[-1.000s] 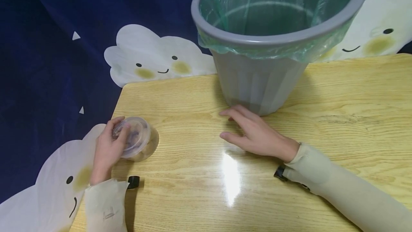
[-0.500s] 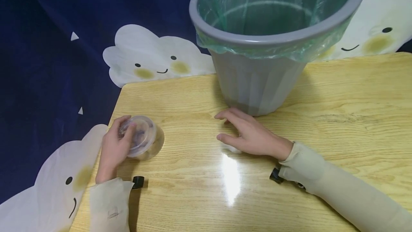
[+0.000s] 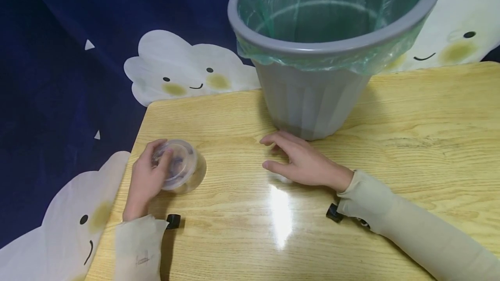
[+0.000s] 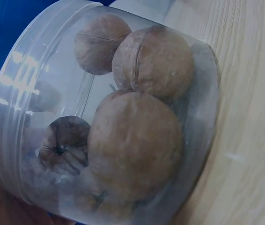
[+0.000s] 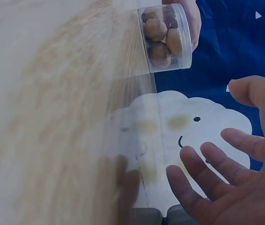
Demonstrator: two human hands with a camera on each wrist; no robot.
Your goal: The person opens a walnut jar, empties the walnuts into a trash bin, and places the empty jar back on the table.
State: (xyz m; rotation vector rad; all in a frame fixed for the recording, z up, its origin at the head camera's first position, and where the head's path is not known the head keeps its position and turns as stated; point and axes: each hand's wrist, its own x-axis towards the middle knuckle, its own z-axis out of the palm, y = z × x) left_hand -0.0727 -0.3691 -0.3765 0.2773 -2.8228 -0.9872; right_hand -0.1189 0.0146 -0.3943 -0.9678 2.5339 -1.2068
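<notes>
A clear round plastic jar (image 3: pixel 186 171) with a lid stands on the left part of the table. Several whole walnuts (image 4: pixel 135 145) show through its wall in the left wrist view. My left hand (image 3: pixel 147 178) grips this jar from its left side around the lid, thumb over the top; some fingers are hidden behind it. Over the middle of the table is my right hand (image 3: pixel 302 161), holding nothing, fingers and thumb spread apart. In the right wrist view the right hand's fingers (image 5: pixel 212 178) are loosely extended, well apart from the jar.
A grey bin (image 3: pixel 312 99) with a green plastic liner (image 3: pixel 336 62) stands at the back of the wooden table (image 3: pixel 226 229), just beyond my right hand. Dark blue cloth (image 3: pixel 70 112) with white clouds (image 3: pixel 187 64) hangs behind the table and at its left edge.
My left hand has moved the jar a short way to the right along the table. The right hand has shifted slightly left and stays spread.
</notes>
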